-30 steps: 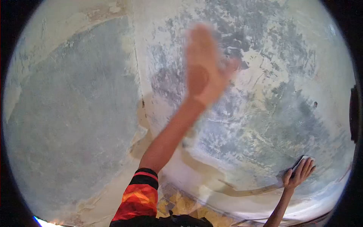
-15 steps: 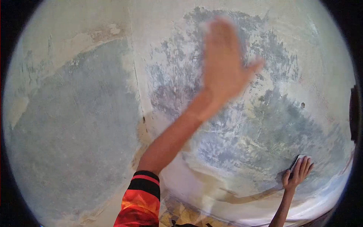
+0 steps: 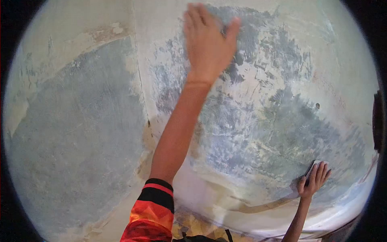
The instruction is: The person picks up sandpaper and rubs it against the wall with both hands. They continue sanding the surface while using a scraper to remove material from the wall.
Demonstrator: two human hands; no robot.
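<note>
My left hand (image 3: 210,46) is stretched up across the patchy wall (image 3: 258,84), palm toward its surface. Its thumb points away from the other fingers, and nothing shows in it; motion blurs the fingertips a little. Low on the right, my right hand (image 3: 314,179) presses a small flat pad (image 3: 320,162) with a pale top edge against the wall. The fingers lie over the pad and hide most of it, so I cannot tell its exact kind. Grey blotches and whitish smears surround both hands.
A vertical corner line (image 3: 141,86) with a small dark hole divides off a large grey patch (image 3: 84,133) on the left. Another small hole (image 3: 317,105) marks the wall at right. Yellowish floor (image 3: 201,224) shows below, and a dark object (image 3: 377,121) stands at the right edge.
My left hand has swept left and slightly up over the wall. My right hand stays on the pad at nearly the same spot, while the view has shifted slightly.
</note>
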